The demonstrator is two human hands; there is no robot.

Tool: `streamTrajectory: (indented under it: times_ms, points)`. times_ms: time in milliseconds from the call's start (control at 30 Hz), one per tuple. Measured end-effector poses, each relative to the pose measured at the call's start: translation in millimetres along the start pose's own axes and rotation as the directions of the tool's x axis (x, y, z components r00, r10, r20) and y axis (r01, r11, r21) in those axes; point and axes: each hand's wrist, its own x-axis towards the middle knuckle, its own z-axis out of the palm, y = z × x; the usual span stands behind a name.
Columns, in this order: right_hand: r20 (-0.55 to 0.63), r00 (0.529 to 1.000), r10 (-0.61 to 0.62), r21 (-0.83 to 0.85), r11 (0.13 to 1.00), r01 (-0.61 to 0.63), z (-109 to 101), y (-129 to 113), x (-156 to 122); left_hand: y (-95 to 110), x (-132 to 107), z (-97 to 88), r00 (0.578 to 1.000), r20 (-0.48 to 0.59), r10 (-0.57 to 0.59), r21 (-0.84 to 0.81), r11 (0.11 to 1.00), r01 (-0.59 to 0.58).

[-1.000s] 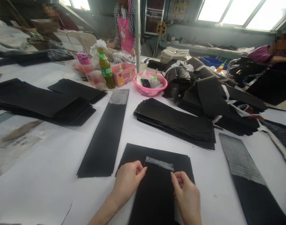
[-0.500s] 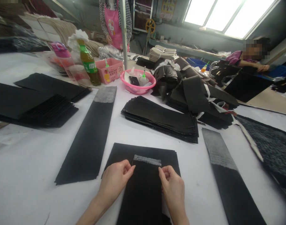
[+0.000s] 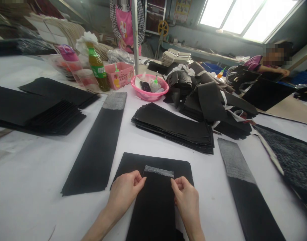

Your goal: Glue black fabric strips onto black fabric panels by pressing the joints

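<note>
The left hand point(image 3: 124, 194) and the right hand point(image 3: 187, 197) each pinch 1 side edge of the narrow black strip point(image 3: 156, 204), near its grey glued end point(image 3: 159, 171). It lies on a wider black sheet point(image 3: 128, 164). Keeping both edges parallel and centred seems best.

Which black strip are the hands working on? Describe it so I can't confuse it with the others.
On the white table, look at the near edge, where a black sheet lies flat. The narrow strip lies on top of it, pinched between the left hand and right hand. Unlike the longer strips to either side, its grey glued end is a thin band.
</note>
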Motion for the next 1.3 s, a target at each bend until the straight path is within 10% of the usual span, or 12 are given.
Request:
streamTrajectory:
  times_ms: [1300]
  points:
    - [0.065,0.995,0.072,-0.028,0.997,-0.071,1.7,1.4,3.0,3.1,1.1,1.0,0.999,-0.047,0.009,0.019,1.0,-0.008]
